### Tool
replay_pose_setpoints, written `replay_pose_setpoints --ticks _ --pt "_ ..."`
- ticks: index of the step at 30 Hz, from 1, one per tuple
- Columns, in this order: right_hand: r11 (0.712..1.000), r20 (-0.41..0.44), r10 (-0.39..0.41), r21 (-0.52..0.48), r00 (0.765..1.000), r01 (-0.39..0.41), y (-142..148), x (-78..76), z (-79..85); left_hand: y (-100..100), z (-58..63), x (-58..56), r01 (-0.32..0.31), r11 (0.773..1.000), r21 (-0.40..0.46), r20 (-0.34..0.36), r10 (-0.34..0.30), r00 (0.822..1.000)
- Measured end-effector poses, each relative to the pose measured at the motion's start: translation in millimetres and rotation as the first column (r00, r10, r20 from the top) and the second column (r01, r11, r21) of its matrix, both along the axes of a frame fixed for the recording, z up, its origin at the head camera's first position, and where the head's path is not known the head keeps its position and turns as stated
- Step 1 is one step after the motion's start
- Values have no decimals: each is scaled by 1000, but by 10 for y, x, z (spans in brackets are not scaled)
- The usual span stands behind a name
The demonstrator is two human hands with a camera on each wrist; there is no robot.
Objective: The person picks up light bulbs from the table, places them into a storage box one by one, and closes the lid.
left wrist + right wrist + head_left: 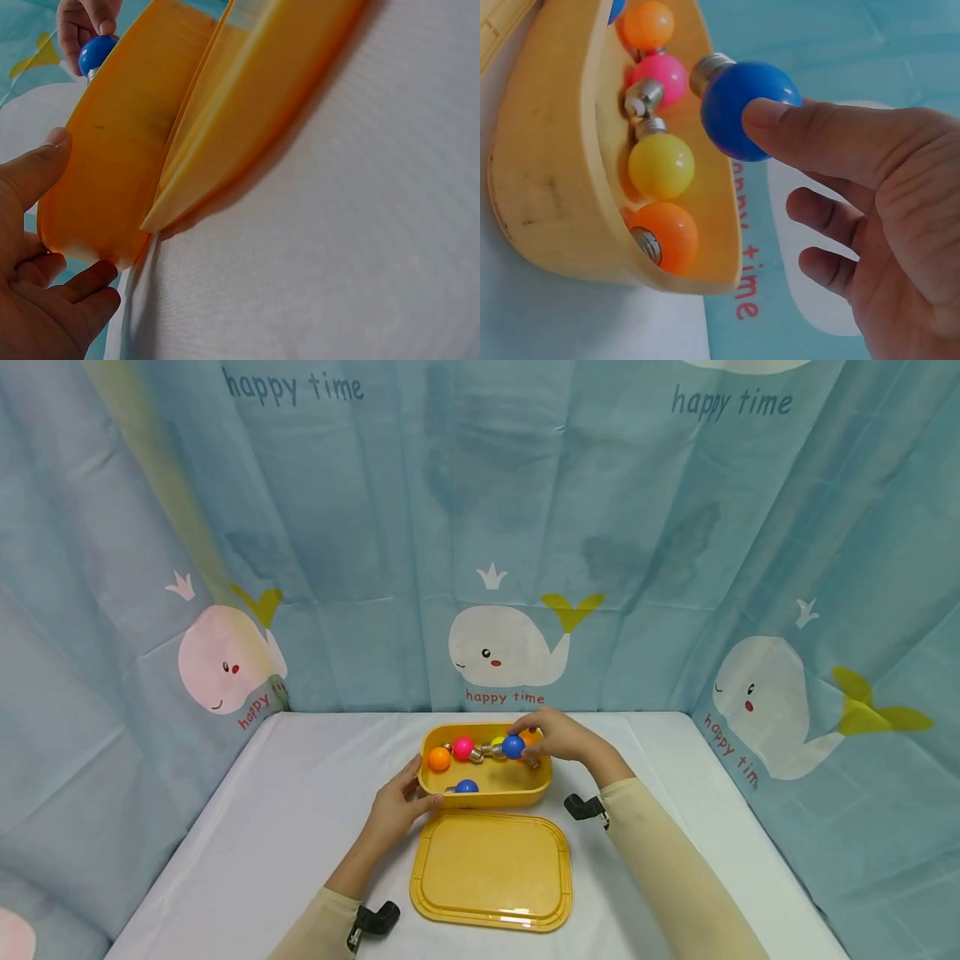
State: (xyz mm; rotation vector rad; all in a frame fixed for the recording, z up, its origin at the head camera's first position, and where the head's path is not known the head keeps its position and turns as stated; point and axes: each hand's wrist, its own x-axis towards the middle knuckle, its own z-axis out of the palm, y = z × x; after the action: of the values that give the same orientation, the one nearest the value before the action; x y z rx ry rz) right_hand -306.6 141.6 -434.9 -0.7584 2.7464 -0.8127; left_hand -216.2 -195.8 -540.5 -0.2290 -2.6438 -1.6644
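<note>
My right hand (564, 739) pinches a blue light bulb (731, 112) between thumb and fingers, over the right part of a yellow plastic box (495, 798). In the right wrist view its metal screw base points away from the hand. Inside the box lie a pink bulb (667, 75), a yellow bulb (661, 166), an orange bulb (676, 231) at the right end, another orange bulb (438, 759) at the left, and a second blue bulb (467, 786) by the front wall. My left hand (393, 808) holds the box's left end, thumb at the front.
A flat yellow lid (491, 870) lies on the white tablecloth (270, 852) just in front of the box. Behind and at both sides hangs a blue curtain (360, 643) printed with whales. Each wrist wears a black camera mount (583, 807).
</note>
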Motion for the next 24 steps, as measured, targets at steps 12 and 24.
replay_pose_setpoints --ticks 12,24 --pt "990 105 121 58 987 -127 -182 -204 -59 6 1 7 -1 1000 7 3 1 1000" --pt "978 176 147 123 973 -170 -339 -235 -148 -2 -9 -5 -9 1000 0 -4 9 1000"
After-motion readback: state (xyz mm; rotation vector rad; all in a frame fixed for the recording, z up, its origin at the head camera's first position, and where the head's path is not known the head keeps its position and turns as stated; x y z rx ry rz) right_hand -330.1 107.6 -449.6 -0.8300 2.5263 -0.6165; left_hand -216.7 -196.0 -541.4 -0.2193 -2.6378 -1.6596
